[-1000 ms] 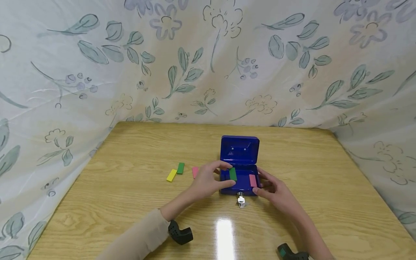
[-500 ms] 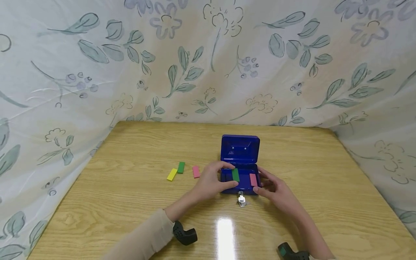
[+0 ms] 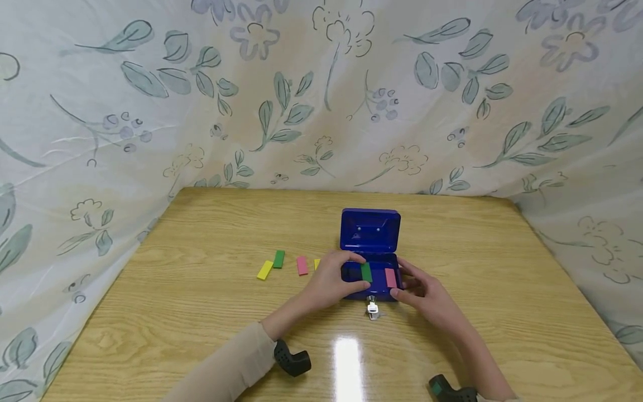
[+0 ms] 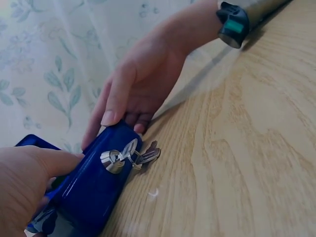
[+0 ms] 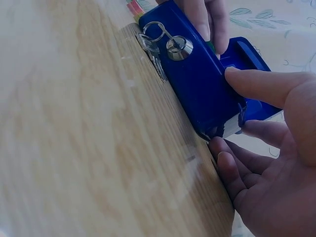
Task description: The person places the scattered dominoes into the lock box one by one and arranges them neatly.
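Observation:
A small blue metal cash box (image 3: 370, 231) stands on the table with its lid raised. My left hand (image 3: 327, 283) reaches over its left side and pinches a flat green block (image 3: 366, 272) endwise between thumb and fingers, inside or just above the box. Whether the block touches the floor of the box cannot be told. A pink block (image 3: 390, 278) lies within, at the right. My right hand (image 3: 427, 293) grips the box's right wall, thumb on the front rim (image 5: 236, 74). In the front lock (image 4: 112, 162) sits a key, with more keys (image 4: 148, 155) hanging from its ring.
Left of the box, a yellow block (image 3: 265, 270), a green block (image 3: 278, 259) and a pink block (image 3: 302, 266) lie on the wooden table (image 3: 211, 234). Another yellow block (image 3: 317, 264) is partly hidden by my left hand. A floral curtain (image 3: 321, 111) hangs behind the table.
My left hand has shifted slightly right with the green block, further into the box. A second yellow block has come into view behind it. The right hand keeps its place.

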`<state>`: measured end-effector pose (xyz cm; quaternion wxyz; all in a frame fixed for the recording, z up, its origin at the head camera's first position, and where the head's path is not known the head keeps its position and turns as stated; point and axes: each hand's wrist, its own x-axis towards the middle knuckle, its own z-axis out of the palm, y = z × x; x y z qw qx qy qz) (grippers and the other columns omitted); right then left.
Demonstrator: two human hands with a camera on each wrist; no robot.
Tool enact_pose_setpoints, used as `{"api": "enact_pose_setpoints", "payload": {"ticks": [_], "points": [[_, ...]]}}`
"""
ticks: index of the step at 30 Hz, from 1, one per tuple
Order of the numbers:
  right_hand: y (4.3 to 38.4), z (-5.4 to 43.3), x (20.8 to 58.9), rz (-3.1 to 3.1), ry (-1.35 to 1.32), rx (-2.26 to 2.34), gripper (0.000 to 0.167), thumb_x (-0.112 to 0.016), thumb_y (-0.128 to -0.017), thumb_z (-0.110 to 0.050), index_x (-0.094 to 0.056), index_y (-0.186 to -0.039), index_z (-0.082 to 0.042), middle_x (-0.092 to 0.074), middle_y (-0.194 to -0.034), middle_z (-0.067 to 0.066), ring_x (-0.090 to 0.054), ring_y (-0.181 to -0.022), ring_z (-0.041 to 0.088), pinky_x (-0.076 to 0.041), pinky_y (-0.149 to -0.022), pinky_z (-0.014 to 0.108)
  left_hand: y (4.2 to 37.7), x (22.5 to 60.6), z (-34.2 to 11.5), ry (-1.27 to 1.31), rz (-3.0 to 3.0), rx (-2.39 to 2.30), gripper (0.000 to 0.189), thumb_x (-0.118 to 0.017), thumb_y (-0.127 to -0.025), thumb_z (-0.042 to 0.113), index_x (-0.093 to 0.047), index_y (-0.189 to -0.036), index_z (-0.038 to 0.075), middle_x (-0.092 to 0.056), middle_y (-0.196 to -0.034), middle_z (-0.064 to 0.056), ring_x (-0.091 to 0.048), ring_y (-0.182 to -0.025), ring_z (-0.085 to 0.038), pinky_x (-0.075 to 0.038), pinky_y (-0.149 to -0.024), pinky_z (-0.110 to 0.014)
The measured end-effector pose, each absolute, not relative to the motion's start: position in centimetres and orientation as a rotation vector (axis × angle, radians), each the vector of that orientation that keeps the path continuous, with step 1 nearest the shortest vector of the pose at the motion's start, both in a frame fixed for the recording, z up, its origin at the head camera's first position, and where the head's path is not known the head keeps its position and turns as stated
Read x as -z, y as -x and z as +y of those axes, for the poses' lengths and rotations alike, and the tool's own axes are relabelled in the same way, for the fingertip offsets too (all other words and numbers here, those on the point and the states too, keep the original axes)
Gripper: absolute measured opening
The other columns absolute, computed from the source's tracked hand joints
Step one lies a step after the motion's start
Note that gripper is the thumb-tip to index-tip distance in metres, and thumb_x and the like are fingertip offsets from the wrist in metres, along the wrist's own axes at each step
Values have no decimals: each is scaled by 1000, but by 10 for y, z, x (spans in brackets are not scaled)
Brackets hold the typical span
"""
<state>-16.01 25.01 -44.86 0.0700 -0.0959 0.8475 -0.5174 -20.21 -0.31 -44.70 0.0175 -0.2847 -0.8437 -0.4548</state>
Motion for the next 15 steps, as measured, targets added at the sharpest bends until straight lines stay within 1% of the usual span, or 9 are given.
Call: {"api": "enact_pose_setpoints", "payload": {"ticks": [4,8,12,15], "points": [[161,250,451,2556,293,1547,72,-71,-93,-30,-35,-154,-21,-49,-141,17,-56,-106,30,-48,-85,39,204,447,1,910,-2634,1370,39,-80,-84,31,-66,-118,16,-62,-123,5,-49,-119,-17,-40,-102,-43],[161,250,452,2561,287,1536,71,-71,-93,-32,-35,-154,-23,-49,-140,16,-56,-106,30,-48,-85,39,208,446,6,919,-2654,1307,40,-81,-84,32,-67,-117,16,-64,-120,5,-52,-117,-16,-42,-100,-42],[161,250,450,2560,294,1537,71,-70,-93,-31,-35,-154,-22,-48,-141,17,-55,-106,30,-47,-84,39,210,445,12,892,-2701,1237,39,-80,-84,34,-67,-117,18,-65,-116,7,-53,-112,-14,-36,-100,-47],[160,249,449,2552,293,1547,71,-70,-93,-30,-35,-154,-21,-48,-141,17,-55,-106,30,-48,-84,39,213,445,16,884,-2720,1189,39,-81,-83,36,-68,-116,19,-66,-111,10,-54,-107,-11,-31,-96,-49]]}}
